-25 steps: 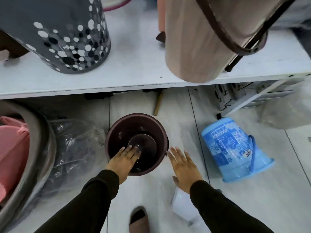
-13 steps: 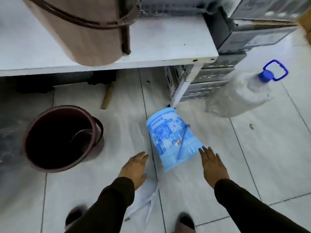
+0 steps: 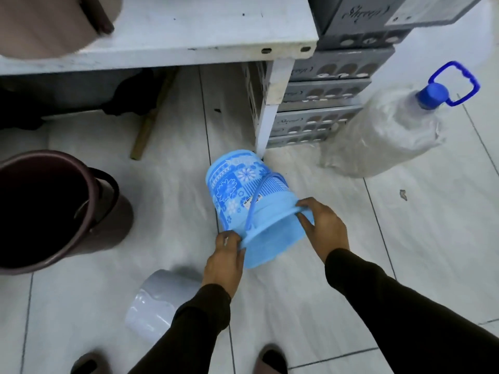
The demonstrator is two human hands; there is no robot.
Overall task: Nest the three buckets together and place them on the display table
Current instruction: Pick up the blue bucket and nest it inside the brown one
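While the blue bucket (image 3: 244, 201) lay on its side on the floor, base pointing away, my left hand (image 3: 225, 259) and right hand (image 3: 325, 228) clasped opposite sides of its near rim.

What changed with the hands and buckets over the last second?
Both hands left the maroon bucket and moved right to the blue bucket. The left hand and right hand now grip its rim on opposite sides; half a second ago they only hovered near it. The blue bucket still lies on its side on the floor, and the maroon bucket stays upright.
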